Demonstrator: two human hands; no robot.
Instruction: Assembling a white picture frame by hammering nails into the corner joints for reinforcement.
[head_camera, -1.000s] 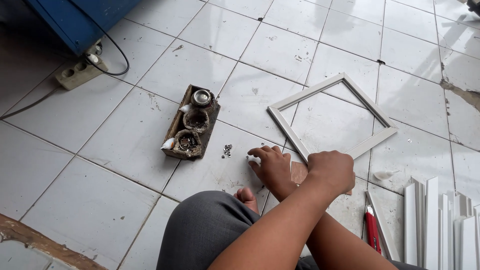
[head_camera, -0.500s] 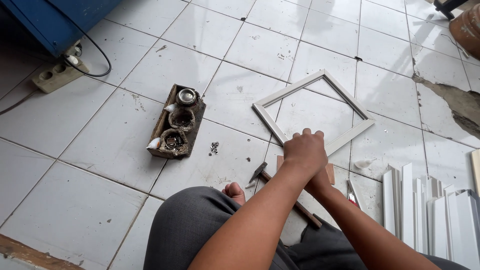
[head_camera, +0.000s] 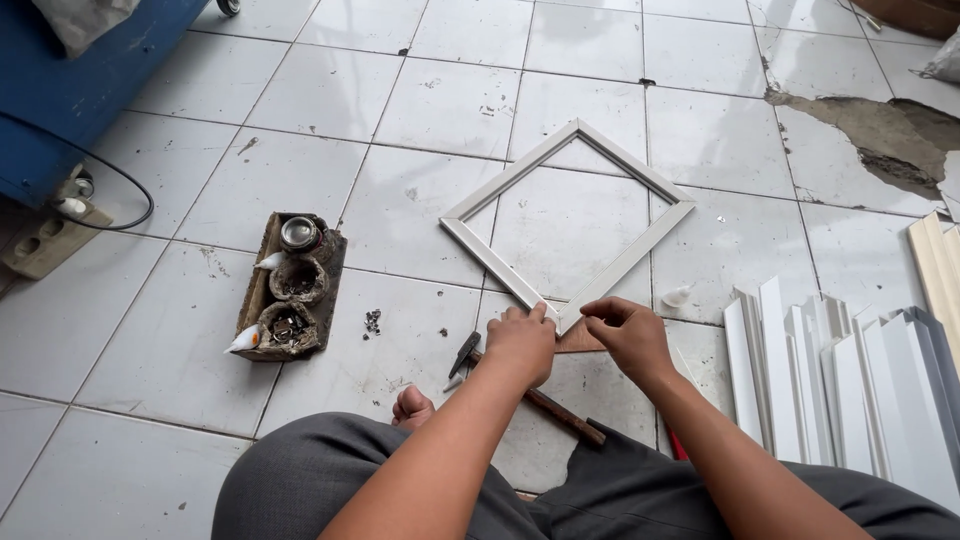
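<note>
A white rectangular frame (head_camera: 640, 250) lies on the tiled floor, turned like a diamond with one corner towards me. My left hand (head_camera: 522, 345) presses its fingers on that near corner from the left. My right hand (head_camera: 628, 335) pinches the same corner from the right with thumb and forefinger. A small brown wooden block (head_camera: 582, 341) lies under the corner. A hammer (head_camera: 560, 412) with a wooden handle lies on the floor below my left hand, untouched.
A wooden tray (head_camera: 262, 262) with small bowls of nails sits to the left. White moulding strips (head_camera: 845, 385) are stacked on the right. A blue machine (head_camera: 70, 80), cable and power strip (head_camera: 42, 243) stand far left. A broken tile patch (head_camera: 880, 130) is far right.
My hands left the spot by the hammer and moved up to the frame's near corner. The hammer now lies free on the floor. The view has shifted closer to the frame.
</note>
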